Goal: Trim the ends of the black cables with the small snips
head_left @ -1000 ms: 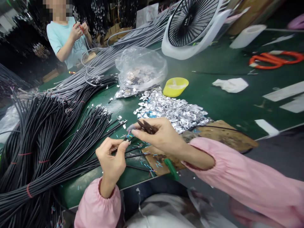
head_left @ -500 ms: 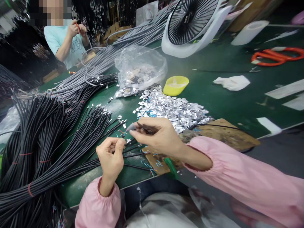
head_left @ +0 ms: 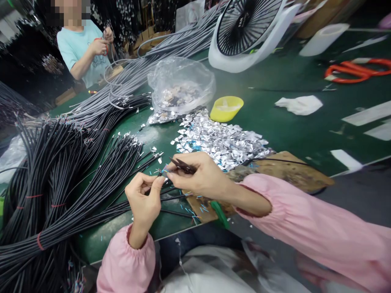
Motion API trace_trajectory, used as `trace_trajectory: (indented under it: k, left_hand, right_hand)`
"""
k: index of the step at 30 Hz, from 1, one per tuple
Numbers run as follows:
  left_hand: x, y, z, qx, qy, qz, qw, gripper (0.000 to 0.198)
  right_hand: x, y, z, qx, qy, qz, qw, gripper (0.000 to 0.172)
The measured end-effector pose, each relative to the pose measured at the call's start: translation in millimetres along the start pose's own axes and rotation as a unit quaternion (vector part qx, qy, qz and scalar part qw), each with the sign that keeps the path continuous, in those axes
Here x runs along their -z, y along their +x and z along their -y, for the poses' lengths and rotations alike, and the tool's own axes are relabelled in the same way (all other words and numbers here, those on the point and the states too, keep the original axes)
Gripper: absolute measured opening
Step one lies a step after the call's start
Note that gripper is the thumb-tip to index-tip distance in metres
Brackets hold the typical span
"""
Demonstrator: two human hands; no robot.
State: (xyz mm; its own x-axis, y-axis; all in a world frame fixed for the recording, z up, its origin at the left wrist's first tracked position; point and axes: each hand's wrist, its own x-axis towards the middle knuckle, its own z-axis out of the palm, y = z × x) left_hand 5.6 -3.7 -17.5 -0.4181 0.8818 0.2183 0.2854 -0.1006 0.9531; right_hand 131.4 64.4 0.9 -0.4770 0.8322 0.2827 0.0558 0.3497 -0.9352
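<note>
My left hand (head_left: 143, 199) is closed around the end of a black cable (head_left: 159, 174), pinching it between thumb and index finger. Thin coloured wires (head_left: 164, 169) fan out from the cable's tip. Right against that tip is my right hand (head_left: 203, 175), its thumb and index finger pressed together at the wires. Tucked in the same hand is a pair of dark snips (head_left: 183, 165), pointed blades up and to the left, handles hidden by the palm. A small silvery bit of foil (head_left: 166, 179) shows between the two hands.
Bundles of black cables (head_left: 58, 175) fill the left. Foil scraps (head_left: 222, 140) are heaped beyond my hands, beside a plastic bag (head_left: 183, 81) and a yellow cup (head_left: 226, 109). A fan (head_left: 244, 28), orange-handled scissors (head_left: 351, 72) and a wooden board (head_left: 293, 171) lie rightward. A co-worker (head_left: 82, 49) stands across.
My right fingers have come in closer to the cable tip, and the snips' blades now stick out more plainly. My left hand has barely shifted. The co-worker's hands have changed position.
</note>
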Motion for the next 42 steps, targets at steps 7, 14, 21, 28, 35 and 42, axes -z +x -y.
trace_trajectory:
  k: [7,14,21,28,35,42]
  left_hand:
    - [6.5,10,6,0.032,0.066,0.065,0.995,0.03]
    - [18.4,22,25,-0.016,0.52,0.119,0.846,0.02]
    - [14.6,22,31,-0.019,0.566,0.179,0.804,0.011]
    - [13.1,38,29,-0.037,0.458,0.217,0.861,0.015]
    - [6.9,45,20,-0.001,0.192,0.262,0.946,0.01]
    - [10.6,31,13,0.031,-0.02,0.218,0.975,0.017]
  right_hand:
    - [11,2,3,-0.046,0.013,-0.077,0.996,0.013]
    - [13,1,2,-0.077,0.124,-0.097,0.984,0.046]
    - [12,-2,-5,-0.037,0.063,-0.029,0.997,0.052]
    - [13,-2,-5,-0.022,0.01,-0.017,1.0,0.051]
    - [14,-2,-5,0.004,-0.1,-0.043,0.994,0.036]
    - [11,-2,-8,-0.005,-0.101,-0.071,0.992,0.015]
